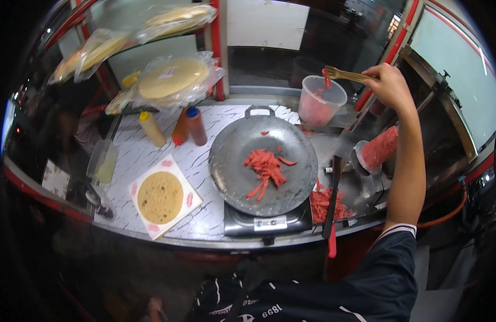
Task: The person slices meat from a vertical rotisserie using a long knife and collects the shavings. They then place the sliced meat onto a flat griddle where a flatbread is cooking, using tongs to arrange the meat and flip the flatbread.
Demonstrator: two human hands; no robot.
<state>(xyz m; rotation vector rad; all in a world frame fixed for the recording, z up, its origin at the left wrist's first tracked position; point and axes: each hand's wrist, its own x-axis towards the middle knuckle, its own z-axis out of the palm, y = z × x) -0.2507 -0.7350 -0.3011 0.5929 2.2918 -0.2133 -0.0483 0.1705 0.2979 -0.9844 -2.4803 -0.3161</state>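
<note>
My right hand (pixel 387 85) reaches far out on the right. It grips wooden tongs (pixel 348 75) with slotted ends. A few red meat strips (pixel 327 82) hang from the tips, above a translucent plastic bucket (pixel 312 110) with more red meat inside. Nearer to me, a heap of red meat strips (pixel 266 165) lies on a round metal griddle pan (pixel 231 153), which rests on a portable stove (pixel 240 223). To its left a browned flatbread (pixel 160 198) lies on printed paper (pixel 187 197). A dim skin-toned shape at the bottom left may be my left hand; I cannot tell.
A stacked red meat cone (pixel 380 148) stands right, beside my forearm. A long dark knife (pixel 333 197) lies over cut meat (pixel 340 207) in the metal tray. Sauce bottles (pixel 196 126) stand behind the flatbread. Bagged flatbreads (pixel 173 78) sit at the back left.
</note>
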